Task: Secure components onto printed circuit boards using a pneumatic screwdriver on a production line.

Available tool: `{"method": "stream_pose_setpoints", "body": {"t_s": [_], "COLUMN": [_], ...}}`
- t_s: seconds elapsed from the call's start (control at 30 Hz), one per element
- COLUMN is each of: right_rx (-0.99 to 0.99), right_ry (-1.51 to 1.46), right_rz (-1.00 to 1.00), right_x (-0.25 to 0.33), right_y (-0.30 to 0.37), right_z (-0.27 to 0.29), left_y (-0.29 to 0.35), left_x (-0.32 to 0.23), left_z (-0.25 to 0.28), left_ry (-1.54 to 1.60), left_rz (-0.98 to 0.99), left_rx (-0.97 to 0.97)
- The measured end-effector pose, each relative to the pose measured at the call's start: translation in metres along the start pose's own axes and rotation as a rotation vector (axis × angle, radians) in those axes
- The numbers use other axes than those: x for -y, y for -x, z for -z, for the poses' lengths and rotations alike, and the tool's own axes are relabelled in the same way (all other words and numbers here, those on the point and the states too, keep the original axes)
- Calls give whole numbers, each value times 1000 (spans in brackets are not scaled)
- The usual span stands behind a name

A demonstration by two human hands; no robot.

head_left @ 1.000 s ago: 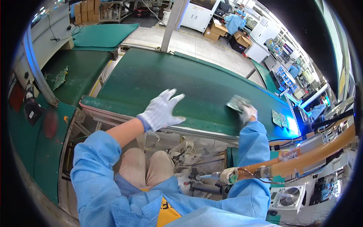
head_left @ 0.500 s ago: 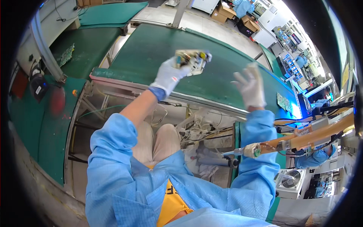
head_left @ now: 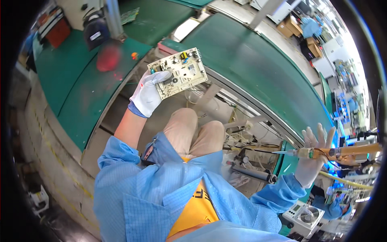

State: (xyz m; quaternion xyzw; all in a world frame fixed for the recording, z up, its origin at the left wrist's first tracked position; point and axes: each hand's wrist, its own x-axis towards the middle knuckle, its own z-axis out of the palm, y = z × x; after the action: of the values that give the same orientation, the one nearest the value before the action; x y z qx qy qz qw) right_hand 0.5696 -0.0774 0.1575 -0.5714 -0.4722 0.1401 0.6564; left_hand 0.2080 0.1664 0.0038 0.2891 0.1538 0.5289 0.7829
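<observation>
My left hand (head_left: 146, 99), in a white glove, grips a pale circuit board (head_left: 189, 82) by its left edge. The thumb lies on the populated face, which is turned up toward me. The board is tilted and held above my knees, near the corner of the green conveyor. On the right, my gloved right hand (head_left: 308, 171) has its fingers spread and extended upward. It is right at a glue dispenser (head_left: 346, 153) with an amber barrel and a thin pale nozzle pointing left. The barrel crosses in front of the palm; whether the hand touches it I cannot tell.
A green conveyor belt (head_left: 258, 66) with a metal edge runs diagonally ahead. At the left is a green tabletop (head_left: 76, 86) with a black device (head_left: 96, 32) and a red blurred object (head_left: 109, 57). Another board (head_left: 130, 15) lies farther back. A fan unit (head_left: 304, 213) stands lower right.
My view has turned. The left hand has brought the circuit board from over the conveyor back toward me, its component face now showing. My right hand has gone from over the belt to the dispenser.
</observation>
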Motion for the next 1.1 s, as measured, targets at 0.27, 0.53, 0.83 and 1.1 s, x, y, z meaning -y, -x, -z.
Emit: {"method": "stream_pose_setpoints", "body": {"t_s": [0.27, 0.53, 0.83, 1.1], "right_rx": [-21, -149, -216, -221], "right_ry": [-252, -289, -246, -284], "right_rz": [-30, -30, -26, -45], "right_x": [-7, 0, -11, -12], "right_y": [-2, 2, -5, -4], "right_z": [-39, -76, -64, -68], "left_y": [62, 94, 98, 92], "left_x": [-80, -106, -109, -118], "left_z": [26, 71, 75, 89], "left_ry": [-103, -135, -100, -3], "left_rz": [-311, -357, -361, -362], "left_rx": [-273, -398, -428, -429]}}
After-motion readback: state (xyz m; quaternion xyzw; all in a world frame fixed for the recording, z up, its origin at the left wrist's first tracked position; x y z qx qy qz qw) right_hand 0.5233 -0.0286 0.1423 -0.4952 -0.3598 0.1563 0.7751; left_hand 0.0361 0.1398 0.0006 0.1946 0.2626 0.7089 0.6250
